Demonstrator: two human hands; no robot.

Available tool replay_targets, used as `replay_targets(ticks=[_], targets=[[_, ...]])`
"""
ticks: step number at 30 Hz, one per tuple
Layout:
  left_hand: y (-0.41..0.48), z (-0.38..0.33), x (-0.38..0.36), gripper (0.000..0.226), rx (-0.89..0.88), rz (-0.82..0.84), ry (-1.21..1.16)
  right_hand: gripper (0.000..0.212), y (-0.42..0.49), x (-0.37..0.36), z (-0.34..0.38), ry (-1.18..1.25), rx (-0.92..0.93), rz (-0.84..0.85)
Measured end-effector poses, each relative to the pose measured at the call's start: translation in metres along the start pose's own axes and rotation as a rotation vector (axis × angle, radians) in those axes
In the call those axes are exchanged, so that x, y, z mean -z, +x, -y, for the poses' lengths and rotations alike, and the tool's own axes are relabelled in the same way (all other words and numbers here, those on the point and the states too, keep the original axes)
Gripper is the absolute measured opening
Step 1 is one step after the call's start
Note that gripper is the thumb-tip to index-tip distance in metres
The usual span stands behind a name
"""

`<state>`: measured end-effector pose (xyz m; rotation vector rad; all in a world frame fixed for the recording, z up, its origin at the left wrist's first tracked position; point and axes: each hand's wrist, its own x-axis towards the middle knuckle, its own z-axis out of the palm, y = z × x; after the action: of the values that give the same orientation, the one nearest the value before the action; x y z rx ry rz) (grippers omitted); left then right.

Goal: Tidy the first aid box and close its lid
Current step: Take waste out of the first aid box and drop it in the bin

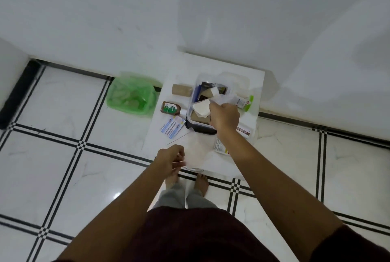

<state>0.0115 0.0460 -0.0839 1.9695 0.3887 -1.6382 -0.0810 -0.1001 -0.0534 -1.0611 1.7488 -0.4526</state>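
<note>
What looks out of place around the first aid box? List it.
The first aid box is open and overfull, with paper sticking up past its rim. Supplies lie outside it on the white table: a brown bottle on its side, a bandage roll, bandage packets and a tube.

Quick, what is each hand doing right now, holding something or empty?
Left hand: closed, pinching something thin and white; what it is cannot be told.
Right hand: closed on white paper over the open first aid box.

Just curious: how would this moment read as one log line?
right hand: over open first aid box, holding white paper | left hand: pinching something thin | lid: off
</note>
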Motion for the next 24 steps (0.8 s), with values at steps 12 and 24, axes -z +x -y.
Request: replay_targets(ticks=[12,24], targets=[[0.008,-0.128,0.144,0.009,-0.310,-0.170,-0.393,0.014,-0.056,-0.129,0.084,0.053,0.174,0.371],[0.224,-0.251,0.270,0.012,-0.151,-0.347,-0.391,0.007,0.050,-0.364,0.079,-0.245,-0.108,0.336]])
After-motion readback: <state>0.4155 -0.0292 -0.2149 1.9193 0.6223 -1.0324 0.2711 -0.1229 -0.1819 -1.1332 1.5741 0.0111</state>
